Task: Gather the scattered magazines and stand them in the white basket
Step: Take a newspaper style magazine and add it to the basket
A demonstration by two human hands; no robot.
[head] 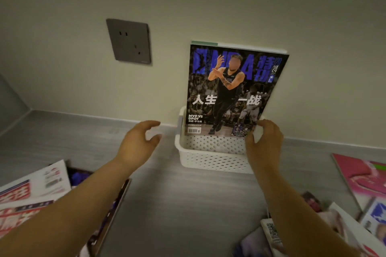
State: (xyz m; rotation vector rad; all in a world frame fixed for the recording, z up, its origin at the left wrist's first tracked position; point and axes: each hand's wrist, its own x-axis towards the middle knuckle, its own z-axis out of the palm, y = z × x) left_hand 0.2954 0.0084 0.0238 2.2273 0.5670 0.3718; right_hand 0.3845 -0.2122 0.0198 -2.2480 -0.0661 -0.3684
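Here, a pale wall [208,6] fills the far half of the view, and a grey wood-grain tabletop [177,204] is spread across the near half. A dark grey power socket [129,41] is set into the wall, left of centre.

Against the wall, right of centre, a white basket [211,156] with perforated sides is placed on the tabletop. A basketball magazine [234,89] with a dark blue and black cover is stood upright inside it, its top leaning back toward the wall. The pale top edge of a second magazine [240,46] can be made out just behind it.

Two bare forearms are extended from the near edge. The left hand [135,144] is held above the tabletop just left of the basket, with fingers loosely spread and curled, gripping nothing and not touching the basket. The right hand [265,144] is placed at the basket's right end, its fingers open and curved beside the lower right corner of the upright magazine; the fingertips appear to be touching that corner, though a firm grip cannot be confirmed.

Scattered magazines are left lying flat. At the near left, red and white magazines [27,198] are partly covered by the left forearm. At the right edge, a pink magazine [363,175] is seen, with more overlapping magazines [338,225] at the near right.
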